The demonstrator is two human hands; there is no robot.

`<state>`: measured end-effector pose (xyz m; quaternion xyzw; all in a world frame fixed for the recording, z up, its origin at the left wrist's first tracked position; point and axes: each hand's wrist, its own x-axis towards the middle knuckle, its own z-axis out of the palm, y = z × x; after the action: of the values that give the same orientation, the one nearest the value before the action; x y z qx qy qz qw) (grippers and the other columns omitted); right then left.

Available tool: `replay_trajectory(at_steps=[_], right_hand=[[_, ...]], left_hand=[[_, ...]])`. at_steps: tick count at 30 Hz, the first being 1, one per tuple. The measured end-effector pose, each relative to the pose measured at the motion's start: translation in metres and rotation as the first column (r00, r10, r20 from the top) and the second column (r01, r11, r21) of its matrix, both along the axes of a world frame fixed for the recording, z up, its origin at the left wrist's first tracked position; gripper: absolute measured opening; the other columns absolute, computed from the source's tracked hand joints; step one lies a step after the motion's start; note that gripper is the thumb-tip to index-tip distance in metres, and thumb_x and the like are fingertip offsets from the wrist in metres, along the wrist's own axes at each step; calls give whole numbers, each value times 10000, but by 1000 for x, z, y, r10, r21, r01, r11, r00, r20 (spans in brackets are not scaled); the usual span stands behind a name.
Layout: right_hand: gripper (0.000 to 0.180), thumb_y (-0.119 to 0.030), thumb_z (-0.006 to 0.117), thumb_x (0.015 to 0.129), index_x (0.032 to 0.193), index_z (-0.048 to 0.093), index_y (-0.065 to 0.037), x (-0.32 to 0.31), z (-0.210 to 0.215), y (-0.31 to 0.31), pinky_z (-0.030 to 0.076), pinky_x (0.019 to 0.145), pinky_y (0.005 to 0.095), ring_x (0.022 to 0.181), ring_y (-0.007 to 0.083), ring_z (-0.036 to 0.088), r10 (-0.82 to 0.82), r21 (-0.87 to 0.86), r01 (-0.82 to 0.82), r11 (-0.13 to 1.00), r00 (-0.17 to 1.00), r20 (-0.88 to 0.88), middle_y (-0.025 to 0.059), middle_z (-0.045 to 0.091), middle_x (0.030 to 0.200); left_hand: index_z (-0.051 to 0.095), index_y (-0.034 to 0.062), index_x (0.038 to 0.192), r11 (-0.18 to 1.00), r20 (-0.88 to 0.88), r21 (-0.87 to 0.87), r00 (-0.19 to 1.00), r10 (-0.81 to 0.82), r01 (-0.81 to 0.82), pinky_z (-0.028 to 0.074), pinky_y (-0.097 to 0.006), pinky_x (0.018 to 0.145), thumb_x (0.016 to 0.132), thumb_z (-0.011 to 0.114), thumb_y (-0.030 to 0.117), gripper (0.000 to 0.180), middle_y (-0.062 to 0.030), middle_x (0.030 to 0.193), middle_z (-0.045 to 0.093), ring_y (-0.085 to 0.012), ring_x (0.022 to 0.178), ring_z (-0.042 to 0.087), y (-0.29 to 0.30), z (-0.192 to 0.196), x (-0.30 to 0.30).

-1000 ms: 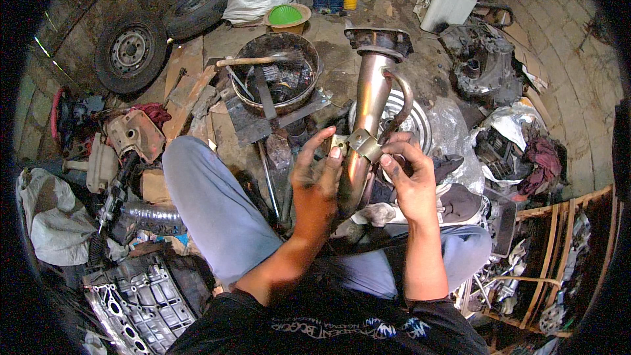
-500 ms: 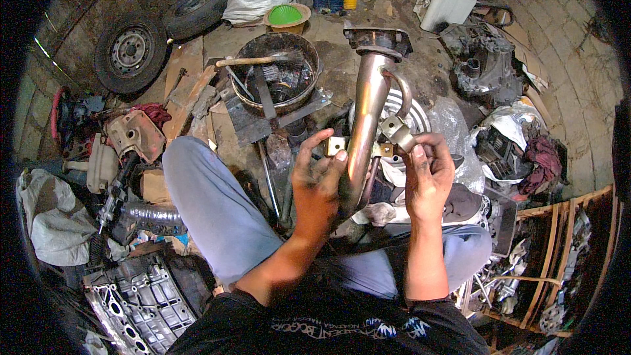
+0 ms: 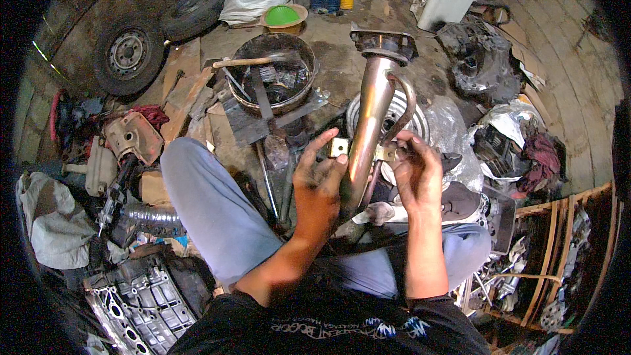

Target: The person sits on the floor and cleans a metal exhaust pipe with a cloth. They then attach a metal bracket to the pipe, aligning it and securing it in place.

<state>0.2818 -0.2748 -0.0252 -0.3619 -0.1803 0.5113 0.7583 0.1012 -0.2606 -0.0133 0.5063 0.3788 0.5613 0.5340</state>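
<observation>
A shiny metal exhaust pipe stands tilted before me, its dark flange at the far end and a thinner curved tube on its right side. On the pipe's left, my left hand pinches a square clamp tab with a hole in it between thumb and forefinger. My right hand is closed at the pipe's right side, its fingers curled by another holed tab. The bent metal bracket it held is now mostly hidden by the fingers and the pipe.
A round pan with a wooden-handled tool lies beyond my left knee. A wheel rim sits behind the pipe. Engine parts lie at lower left, a gearbox housing at right. Tyres lean on the far-left wall.
My right hand has moved the bent bracket left and in against the pipe, where it is largely out of sight. The pipe's far end has shifted slightly right; my left hand keeps its pinch.
</observation>
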Motion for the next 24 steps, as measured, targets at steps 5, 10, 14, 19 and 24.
replay_trajectory(at_steps=[5,10,14,19,24], right_hand=[[302,-282,684,922,893,669,18,-15,16,-3,448,723,287,799,153,571,-129,-95,354,931,558,820,65,655,872],[183,-112,768,821,785,663,33,-33,23,-5,449,697,301,714,191,576,5,-126,293,948,382,924,121,624,738],[115,-41,754,795,791,663,31,-35,19,-5,463,631,334,699,215,592,-144,72,300,951,224,964,135,627,751],[80,27,732,773,825,672,18,-38,28,-9,474,624,345,694,259,604,-406,409,338,847,-84,910,134,633,772],[67,26,721,789,823,667,7,-37,22,-10,475,617,362,685,275,598,-485,513,330,792,-168,858,137,625,791]], left_hand=[[532,11,1321,987,-124,136,987,98,-81,506,-250,772,925,590,24,401,-86,1188,617,-109,861,622,1,-4,2],[511,-7,1337,985,-101,149,990,102,-87,514,-276,808,920,607,46,432,-108,1283,583,-144,924,637,5,-4,0],[443,-1,1391,981,-65,162,991,121,-109,486,-327,935,901,650,79,537,-133,1418,471,-220,1091,595,8,-8,1],[419,-12,1384,982,-38,167,995,92,-84,416,-355,1049,853,720,79,617,-137,1434,416,-266,1225,514,7,-15,4],[451,-25,1357,1000,78,-13,997,16,-15,467,-348,999,829,739,57,607,-146,1365,464,-243,1203,536,6,-4,10]])
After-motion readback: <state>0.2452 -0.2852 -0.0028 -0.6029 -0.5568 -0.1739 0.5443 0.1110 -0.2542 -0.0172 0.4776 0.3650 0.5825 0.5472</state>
